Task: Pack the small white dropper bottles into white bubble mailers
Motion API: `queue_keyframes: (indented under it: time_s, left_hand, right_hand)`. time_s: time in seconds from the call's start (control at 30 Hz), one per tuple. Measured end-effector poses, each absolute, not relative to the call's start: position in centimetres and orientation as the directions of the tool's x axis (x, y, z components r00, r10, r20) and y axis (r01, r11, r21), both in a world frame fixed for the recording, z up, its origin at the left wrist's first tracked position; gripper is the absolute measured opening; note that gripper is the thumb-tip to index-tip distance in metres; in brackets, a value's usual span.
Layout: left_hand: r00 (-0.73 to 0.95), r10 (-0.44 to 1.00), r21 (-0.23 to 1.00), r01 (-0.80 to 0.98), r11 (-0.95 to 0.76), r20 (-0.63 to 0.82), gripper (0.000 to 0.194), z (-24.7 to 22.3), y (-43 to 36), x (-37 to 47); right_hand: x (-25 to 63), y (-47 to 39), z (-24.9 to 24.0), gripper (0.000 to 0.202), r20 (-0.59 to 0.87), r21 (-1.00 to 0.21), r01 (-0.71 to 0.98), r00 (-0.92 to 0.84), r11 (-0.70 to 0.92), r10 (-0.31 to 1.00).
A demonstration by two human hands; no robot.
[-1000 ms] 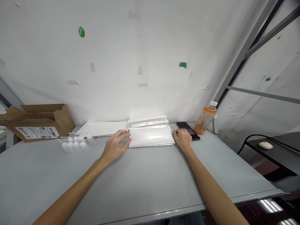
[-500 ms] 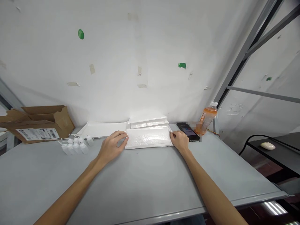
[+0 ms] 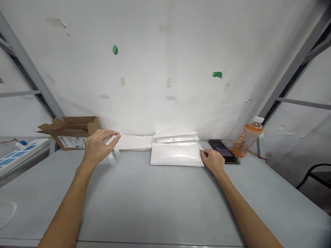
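Padded mailer (image 3: pixel 176 154) lies centre frame; right hand (image 3: pixel 213 160) curls at its right edge — steadying it, we judge, grip unclear. Left hand (image 3: pixel 97 147), left of centre: thumb and fingers parted, near small white pieces (image 3: pixel 111 159).

the right hand (image 3: pixel 214 161) touches padded envelopes (image 3: pixel 177 154); the left hand (image 3: pixel 98 146) nears white bottles (image 3: pixel 111 159).

glossy, bumpy plastic-looking mailer (image 3: pixel 176 155); matt cardboard box (image 3: pixel 68 132); smooth grey tabletop (image 3: pixel 155 199).

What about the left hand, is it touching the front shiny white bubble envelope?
No, the left hand is well apart from that envelope, near the small white plastic bottles.
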State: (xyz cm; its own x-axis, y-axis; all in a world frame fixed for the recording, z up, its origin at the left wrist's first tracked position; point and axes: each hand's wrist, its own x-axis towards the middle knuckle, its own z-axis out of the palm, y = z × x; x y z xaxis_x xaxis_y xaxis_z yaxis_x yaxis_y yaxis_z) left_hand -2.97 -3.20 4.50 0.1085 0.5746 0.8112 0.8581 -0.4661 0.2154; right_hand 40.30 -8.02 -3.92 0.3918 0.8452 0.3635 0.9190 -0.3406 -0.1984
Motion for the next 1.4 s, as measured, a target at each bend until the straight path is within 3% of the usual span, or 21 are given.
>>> queue_keyframes:
  time_s: [0.27, 0.43, 0.53, 0.63, 0.73, 0.83, 0.93, 1.03, 1.17, 1.4]
  left_hand:
    - [0.066, 0.750, 0.312, 0.883, -0.351, 0.658, 0.030, 3.7, -1.8, -7.4]
    - [0.049, 0.743, 0.337, 0.870, -0.361, 0.667, 0.031, 3.6, -1.5, -7.6]
    - [0.090, 0.697, 0.283, 0.871, -0.401, 0.711, 0.031, 3.2, -1.4, -6.5]
    - [0.257, 0.669, 0.140, 0.867, -0.479, 0.698, 0.030, 2.2, -1.4, -4.0]
    - [0.449, 0.712, -0.018, 0.852, -0.523, 0.540, 0.033, 1.1, -1.1, -0.5]
    - [0.518, 0.789, -0.116, 0.852, -0.511, 0.331, 0.045, 0.6, 0.2, 2.6]
    - [0.493, 0.864, -0.116, 0.869, -0.481, 0.107, 0.049, 1.0, 2.3, 4.3]
    - [0.474, 0.880, -0.095, 0.875, -0.475, -0.027, 0.038, 1.3, 4.1, 4.8]
    - [0.487, 0.873, -0.086, 0.870, -0.485, 0.007, 0.021, 1.0, 4.7, 4.7]
    - [0.429, 0.886, -0.105, 0.903, -0.416, 0.176, 0.028, 1.1, 5.1, 4.7]
  right_hand:
    - [40.5, -7.9, -3.7, 0.031, 0.332, -0.210, 0.914, 0.400, -0.346, 0.854]
    - [40.3, -8.1, -3.3, 0.033, 0.293, -0.239, 0.901, 0.423, -0.362, 0.857]
    - [40.3, -8.1, -3.2, 0.032, 0.286, -0.247, 0.898, 0.427, -0.364, 0.858]
    - [40.4, -8.0, -3.2, 0.032, 0.272, -0.252, 0.892, 0.437, -0.375, 0.857]
    - [40.4, -8.1, -3.1, 0.033, 0.257, -0.264, 0.886, 0.446, -0.382, 0.857]
    - [40.4, -8.1, -2.9, 0.034, 0.243, -0.266, 0.884, 0.447, -0.385, 0.861]
    - [40.4, -8.2, -2.7, 0.033, 0.222, -0.271, 0.879, 0.453, -0.392, 0.863]
    - [40.7, -8.1, -2.6, 0.033, 0.207, -0.288, 0.871, 0.463, -0.398, 0.862]
    - [41.1, -8.0, -2.7, 0.033, 0.197, -0.315, 0.865, 0.463, -0.391, 0.864]
    - [41.1, -8.1, -2.6, 0.036, 0.211, -0.360, 0.851, 0.472, -0.381, 0.856]
